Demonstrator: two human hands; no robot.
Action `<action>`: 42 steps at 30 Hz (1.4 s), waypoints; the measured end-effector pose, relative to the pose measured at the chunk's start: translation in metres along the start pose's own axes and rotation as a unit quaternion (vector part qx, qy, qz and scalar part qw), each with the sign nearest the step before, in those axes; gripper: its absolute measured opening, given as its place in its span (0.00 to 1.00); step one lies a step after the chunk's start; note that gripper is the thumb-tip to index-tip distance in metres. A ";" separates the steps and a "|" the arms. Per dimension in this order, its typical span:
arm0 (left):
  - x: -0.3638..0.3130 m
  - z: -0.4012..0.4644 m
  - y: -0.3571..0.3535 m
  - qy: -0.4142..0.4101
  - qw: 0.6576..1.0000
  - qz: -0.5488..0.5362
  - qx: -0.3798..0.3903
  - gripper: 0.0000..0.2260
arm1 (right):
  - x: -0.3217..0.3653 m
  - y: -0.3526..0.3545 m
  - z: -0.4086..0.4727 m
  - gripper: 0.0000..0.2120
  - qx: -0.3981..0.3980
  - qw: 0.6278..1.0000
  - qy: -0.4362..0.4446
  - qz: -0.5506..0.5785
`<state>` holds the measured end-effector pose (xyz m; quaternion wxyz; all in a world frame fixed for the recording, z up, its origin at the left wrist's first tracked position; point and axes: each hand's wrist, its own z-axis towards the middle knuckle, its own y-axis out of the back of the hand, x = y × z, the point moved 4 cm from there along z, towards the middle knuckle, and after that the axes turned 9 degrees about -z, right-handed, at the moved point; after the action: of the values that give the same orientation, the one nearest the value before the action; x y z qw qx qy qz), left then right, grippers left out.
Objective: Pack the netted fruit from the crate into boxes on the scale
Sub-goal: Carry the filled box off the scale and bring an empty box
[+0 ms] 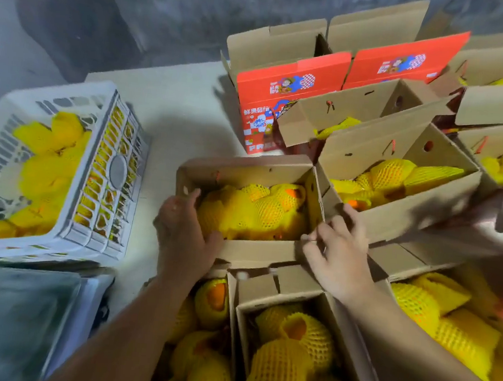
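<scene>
A cardboard box (pixel 240 166) full of yellow-netted fruit (pixel 251 211) sits in the middle of the floor. My left hand (pixel 183 233) grips its near left corner, thumb on the front flap and fingers over the left wall. My right hand (pixel 337 254) holds the near right corner, fingers curled over the rim. A white plastic crate (pixel 103 182) at the left holds several more netted fruit (pixel 46 170). No scale shows clearly; a dark flat surface (pixel 13 321) lies at the bottom left.
Open boxes of netted fruit crowd the right and the foreground (pixel 290 347). Two empty red printed boxes (pixel 288 83) stand at the back. Bare pale floor (pixel 174 115) lies between the crate and the boxes. A grey wall runs behind.
</scene>
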<state>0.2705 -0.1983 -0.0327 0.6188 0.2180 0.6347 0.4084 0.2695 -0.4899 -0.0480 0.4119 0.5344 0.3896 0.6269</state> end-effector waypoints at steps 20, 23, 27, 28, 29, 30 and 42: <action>0.035 0.019 -0.007 0.138 0.985 -0.100 0.005 0.17 | 0.005 0.001 0.055 0.20 0.196 0.933 -0.246 0.174; 0.037 0.011 0.004 0.125 0.985 -0.110 -0.035 0.17 | 0.010 0.000 0.043 0.15 0.195 0.937 -0.219 0.192; 0.048 0.012 0.009 0.161 0.980 -0.110 -0.025 0.17 | 0.010 0.022 0.041 0.10 0.099 0.981 -0.102 0.131; 0.048 0.013 0.009 0.171 0.979 -0.107 -0.025 0.17 | 0.003 0.034 0.047 0.10 0.030 0.991 -0.081 0.104; 0.048 0.014 0.009 0.178 0.978 -0.104 -0.028 0.17 | -0.007 0.045 0.054 0.11 -0.015 0.994 -0.072 0.078; 0.048 0.015 0.008 0.184 0.977 -0.102 -0.032 0.18 | -0.018 0.051 0.061 0.14 -0.009 0.996 -0.077 0.032; -0.114 -0.005 -0.035 -0.128 0.969 -0.208 0.025 0.14 | 0.031 0.015 0.065 0.18 0.254 0.958 -0.073 -0.107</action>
<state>0.2899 -0.3093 0.0084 0.7605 0.1477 0.5915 0.2234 0.3294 -0.4629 -0.0151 0.3541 0.6214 0.5597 0.4186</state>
